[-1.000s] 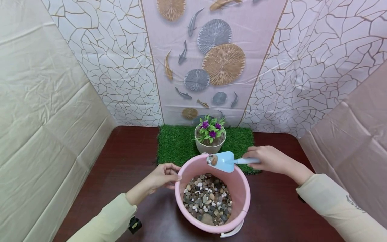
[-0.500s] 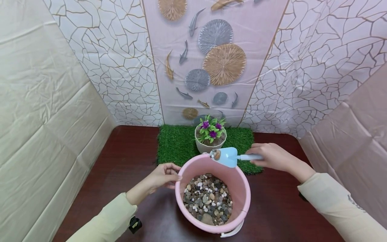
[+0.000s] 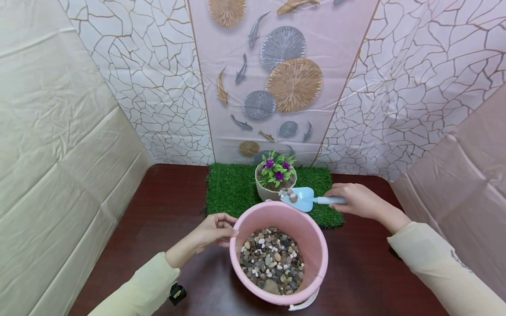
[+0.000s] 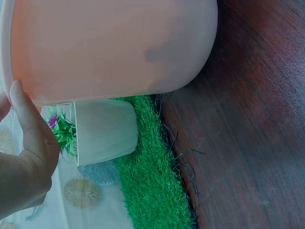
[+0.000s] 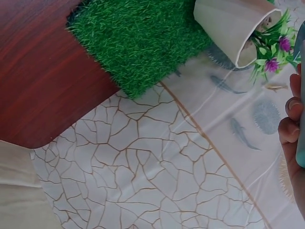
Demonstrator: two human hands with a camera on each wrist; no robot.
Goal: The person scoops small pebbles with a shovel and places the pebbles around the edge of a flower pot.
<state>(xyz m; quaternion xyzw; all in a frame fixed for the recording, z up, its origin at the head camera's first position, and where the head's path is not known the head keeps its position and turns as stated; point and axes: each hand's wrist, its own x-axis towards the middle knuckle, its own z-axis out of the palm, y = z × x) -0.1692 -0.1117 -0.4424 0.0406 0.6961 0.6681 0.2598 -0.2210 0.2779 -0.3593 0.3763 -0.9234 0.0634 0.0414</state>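
The right hand (image 3: 353,199) grips the handle of a light blue scoop (image 3: 303,198), which carries a few pebbles (image 3: 291,196) at its tip over the far rim of the pink bucket, beside the flower pot (image 3: 265,192). Pebbles of mixed colours cover the bottom of the bucket (image 3: 325,259). With thumb and fingers, the left hand (image 3: 211,230) pinches the bucket's left rim; in the left wrist view that hand (image 4: 29,157) is at the rim too. At the right edge of the right wrist view, the fingers (image 5: 291,128) curl round the handle.
A green grass mat (image 3: 229,186) lies under the pot on the dark red table (image 3: 174,197). The bucket's white handle (image 3: 305,303) hangs at its near side. Patterned cloth (image 3: 170,79) stands behind the table, with plain cloth at both sides.
The right hand has moved the scoop with its pebbles away from the body and slightly right, closer to the pot. The left hand and bucket have stayed in place.
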